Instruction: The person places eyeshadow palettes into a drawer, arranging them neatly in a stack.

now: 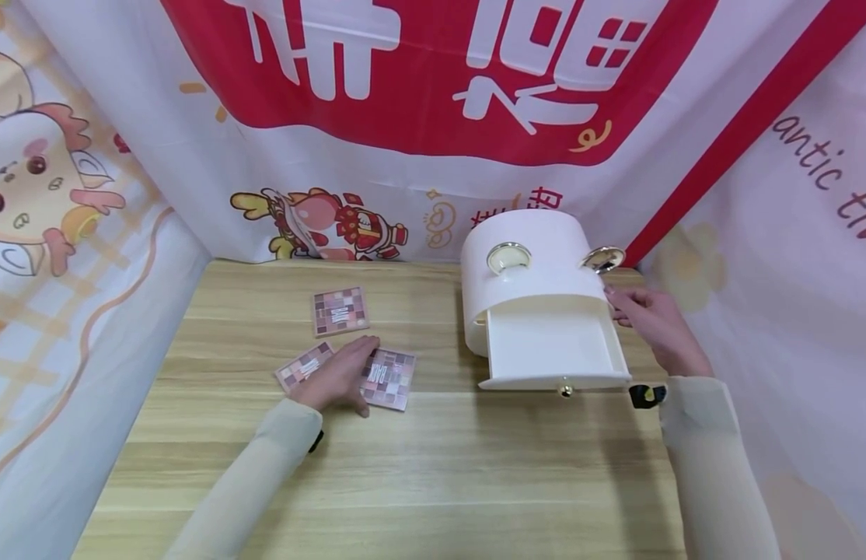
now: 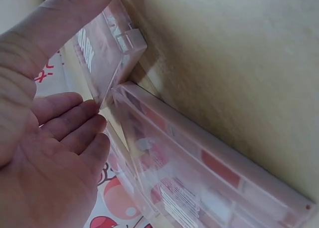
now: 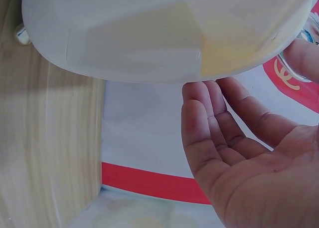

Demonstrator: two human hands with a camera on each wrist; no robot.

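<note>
Head view, hands (image 1: 338,375) at palette (image 1: 387,378), drawer (image 1: 548,346) open

A wooden table (image 1: 475,467) holds three eyeshadow palettes (image 1: 340,310) and a white organizer (image 1: 531,288), its drawer (image 1: 548,346) open.

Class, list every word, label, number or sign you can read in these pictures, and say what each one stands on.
"antic tiv", cut off at the picture's edge: dark script on the right-hand cloth.
Large white Chinese characters on the red banner: cropped at the top, not readable.
Small red characters beside the white drawer box: partly hidden, not readable.
White labels on the three eyeshadow palettes: too small and blurred.
</note>
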